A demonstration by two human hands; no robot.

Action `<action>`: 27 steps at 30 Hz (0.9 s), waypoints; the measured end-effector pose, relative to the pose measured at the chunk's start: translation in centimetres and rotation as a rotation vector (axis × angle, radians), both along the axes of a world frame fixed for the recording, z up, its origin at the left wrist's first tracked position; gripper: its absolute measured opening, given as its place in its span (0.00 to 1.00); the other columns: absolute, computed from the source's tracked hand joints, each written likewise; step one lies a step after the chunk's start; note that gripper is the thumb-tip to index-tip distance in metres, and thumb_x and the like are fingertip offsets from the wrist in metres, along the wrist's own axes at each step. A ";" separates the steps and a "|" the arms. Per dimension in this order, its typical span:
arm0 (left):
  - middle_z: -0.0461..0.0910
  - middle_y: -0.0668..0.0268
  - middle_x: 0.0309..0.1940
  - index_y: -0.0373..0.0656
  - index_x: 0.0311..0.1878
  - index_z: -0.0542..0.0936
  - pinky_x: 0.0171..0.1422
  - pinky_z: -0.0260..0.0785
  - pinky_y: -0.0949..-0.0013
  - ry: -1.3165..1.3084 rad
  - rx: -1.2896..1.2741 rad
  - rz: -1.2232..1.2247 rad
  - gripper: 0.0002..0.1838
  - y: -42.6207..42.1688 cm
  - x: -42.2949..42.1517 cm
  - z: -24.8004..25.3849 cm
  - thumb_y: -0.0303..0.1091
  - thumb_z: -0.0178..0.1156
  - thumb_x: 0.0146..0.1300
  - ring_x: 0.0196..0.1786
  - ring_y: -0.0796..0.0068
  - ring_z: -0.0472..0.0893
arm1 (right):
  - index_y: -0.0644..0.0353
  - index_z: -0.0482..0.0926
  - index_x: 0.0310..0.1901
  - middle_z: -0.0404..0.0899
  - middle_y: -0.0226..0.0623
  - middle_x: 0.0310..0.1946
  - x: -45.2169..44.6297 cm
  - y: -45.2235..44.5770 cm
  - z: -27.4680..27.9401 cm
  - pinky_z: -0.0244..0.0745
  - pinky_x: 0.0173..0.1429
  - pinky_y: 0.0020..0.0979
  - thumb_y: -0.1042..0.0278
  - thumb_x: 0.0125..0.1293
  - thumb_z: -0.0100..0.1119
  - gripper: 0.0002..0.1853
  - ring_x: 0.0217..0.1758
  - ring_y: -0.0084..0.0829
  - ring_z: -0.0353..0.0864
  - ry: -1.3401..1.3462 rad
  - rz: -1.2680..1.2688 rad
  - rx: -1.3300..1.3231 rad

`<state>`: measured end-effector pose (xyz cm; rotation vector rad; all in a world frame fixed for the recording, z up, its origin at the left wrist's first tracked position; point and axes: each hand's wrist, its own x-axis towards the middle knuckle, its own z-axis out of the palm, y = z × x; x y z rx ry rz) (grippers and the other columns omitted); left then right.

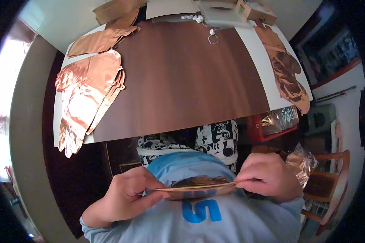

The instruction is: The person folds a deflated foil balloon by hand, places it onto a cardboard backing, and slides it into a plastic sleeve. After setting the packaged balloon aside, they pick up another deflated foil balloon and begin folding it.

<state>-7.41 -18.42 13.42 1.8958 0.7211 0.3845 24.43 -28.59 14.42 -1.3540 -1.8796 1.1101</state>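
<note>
Close to my chest, a thin flat packet (198,188) with a shiny, partly clear front is stretched level between my hands. My left hand (127,196) pinches its left end between thumb and fingers. At its right end, my right hand (267,176) pinches it the same way. The packet is seen nearly edge-on, so its face is mostly hidden. Beyond it, copper-coloured foil pieces (89,83) lie stacked at the left of the table, and more foil pieces (286,67) lie along the right side.
The brown table (182,77) has a white band at each side. Cardboard boxes (257,12) and a small white tag (212,32) are at the back. Right of me are a red crate (271,133) with foil, crumpled foil (302,164) and a wooden chair (324,186).
</note>
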 end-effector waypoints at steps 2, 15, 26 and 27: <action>0.83 0.62 0.28 0.38 0.34 0.86 0.34 0.73 0.69 0.017 -0.014 0.029 0.07 0.5 0.1 0.1 0.31 0.72 0.59 0.29 0.74 0.81 | 0.62 0.85 0.35 0.81 0.38 0.29 0.5 1.4 -0.8 0.75 0.34 0.31 0.72 0.57 0.69 0.05 0.31 0.33 0.81 -0.034 0.023 0.026; 0.83 0.55 0.34 0.34 0.34 0.84 0.44 0.74 0.56 0.582 0.524 0.283 0.19 15.9 7.8 -7.3 0.46 0.67 0.59 0.39 0.57 0.83 | 0.61 0.86 0.38 0.81 0.27 0.27 5.5 22.9 -9.7 0.69 0.28 0.26 0.62 0.61 0.69 0.11 0.25 0.19 0.73 -0.185 -0.137 -0.528; 0.56 0.43 0.75 0.31 0.74 0.58 0.81 0.38 0.43 0.333 0.831 -0.107 0.50 11.4 12.2 -12.9 0.69 0.46 0.67 0.79 0.43 0.52 | 0.64 0.84 0.44 0.83 0.41 0.32 4.0 22.0 -8.9 0.78 0.38 0.38 0.62 0.61 0.64 0.15 0.33 0.36 0.83 -0.690 -0.196 -0.102; 0.56 0.43 0.75 0.31 0.74 0.58 0.81 0.37 0.43 0.337 0.837 -0.105 0.50 11.3 12.2 -13.0 0.69 0.46 0.67 0.79 0.43 0.52 | 0.65 0.83 0.47 0.84 0.44 0.34 3.7 21.2 -9.5 0.80 0.41 0.41 0.63 0.62 0.63 0.17 0.34 0.41 0.85 -0.812 -0.226 0.070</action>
